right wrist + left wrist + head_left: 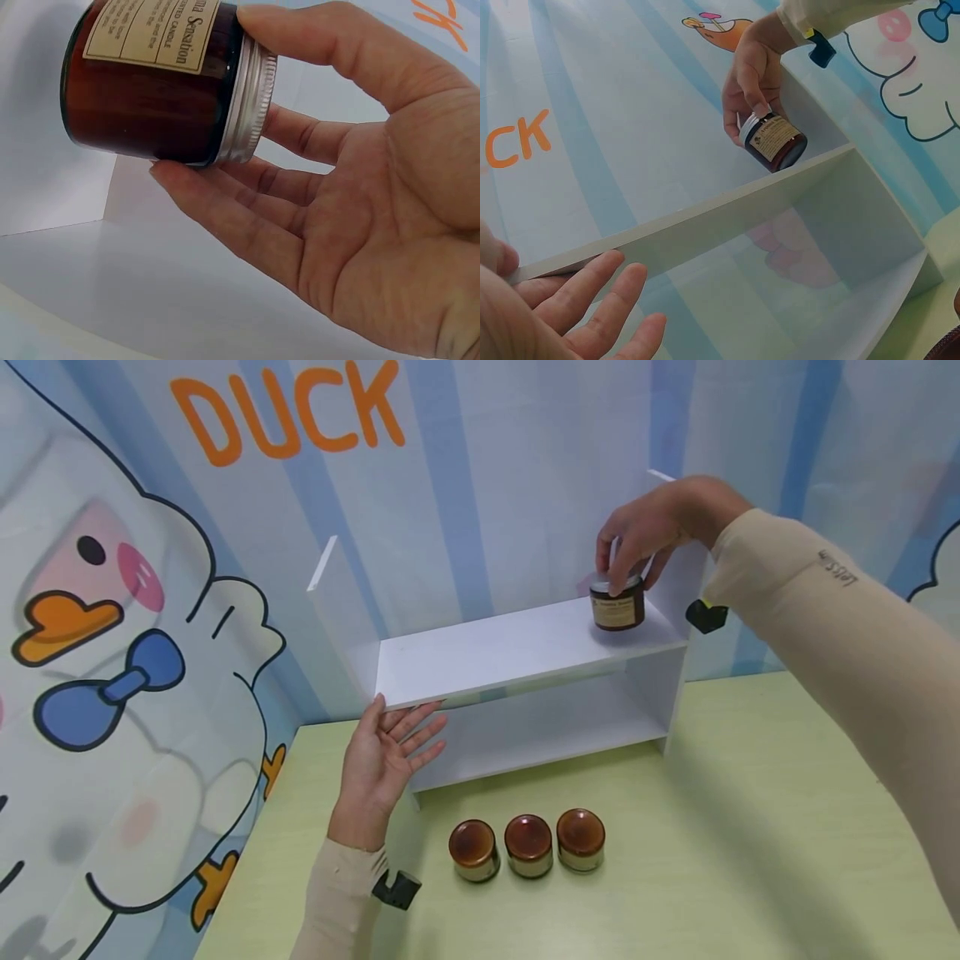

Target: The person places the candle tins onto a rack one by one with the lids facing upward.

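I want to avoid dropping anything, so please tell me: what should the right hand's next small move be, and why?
Perhaps the right hand should gently lower the jar until its base sits flat on the upper shelf. Its fingers grip the jar near the lid, above the shelf's right end, and I cannot tell whether the base touches.

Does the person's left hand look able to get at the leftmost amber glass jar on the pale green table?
Probably yes: the left hand need only leave the flat white upper shelf it touches; it holds nothing else, and the way to the leftmost jar looks free.
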Tool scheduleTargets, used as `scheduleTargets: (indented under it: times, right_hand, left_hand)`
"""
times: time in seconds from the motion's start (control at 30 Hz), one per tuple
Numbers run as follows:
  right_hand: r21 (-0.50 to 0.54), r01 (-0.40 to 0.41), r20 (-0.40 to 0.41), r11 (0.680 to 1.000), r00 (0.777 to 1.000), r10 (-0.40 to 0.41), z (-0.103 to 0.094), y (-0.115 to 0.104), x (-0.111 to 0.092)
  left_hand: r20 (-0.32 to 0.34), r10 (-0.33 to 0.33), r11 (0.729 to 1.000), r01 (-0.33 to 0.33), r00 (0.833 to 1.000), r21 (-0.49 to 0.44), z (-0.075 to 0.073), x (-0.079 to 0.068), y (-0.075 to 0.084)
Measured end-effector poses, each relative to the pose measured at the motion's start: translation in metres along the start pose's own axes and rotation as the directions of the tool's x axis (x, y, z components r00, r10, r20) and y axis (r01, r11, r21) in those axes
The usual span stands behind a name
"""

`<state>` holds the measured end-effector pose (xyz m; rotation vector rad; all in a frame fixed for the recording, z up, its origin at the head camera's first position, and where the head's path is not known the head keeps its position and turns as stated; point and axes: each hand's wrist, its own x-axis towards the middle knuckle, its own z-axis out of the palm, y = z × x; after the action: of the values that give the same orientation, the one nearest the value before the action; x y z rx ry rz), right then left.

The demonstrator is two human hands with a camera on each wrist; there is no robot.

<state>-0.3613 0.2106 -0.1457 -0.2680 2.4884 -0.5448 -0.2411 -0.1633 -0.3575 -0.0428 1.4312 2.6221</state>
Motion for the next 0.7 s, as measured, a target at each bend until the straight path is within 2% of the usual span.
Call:
scheduleTargets:
  times: [0.7]
  right_hand:
    - [-0.049,0.002,-0.038,0.999,0.999,-0.004,0.0017,0.0051,0.003]
  left_hand:
    - [-0.001,-0.001,1.0,0.001,1.0,-0.001,0.0009,0.0002,-0.0003]
